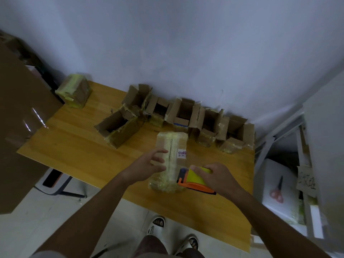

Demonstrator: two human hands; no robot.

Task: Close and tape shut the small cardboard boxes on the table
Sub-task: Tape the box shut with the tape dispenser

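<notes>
Closed cardboard box (171,161) lying near the front edge of our wooden table (74,151), our right hand (217,177) gripping the tape dispenser (193,180) against its near end, our left hand (149,162) with relaxed fingers touching its side, open boxes (182,116) behind by the wall.

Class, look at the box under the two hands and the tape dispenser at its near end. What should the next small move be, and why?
Probably draw the tape dispenser along the closed box away from the body. The right hand grips it at the box's near end, the left hand rests on the box's left side, and the flaps' seam runs lengthwise ahead.
</notes>
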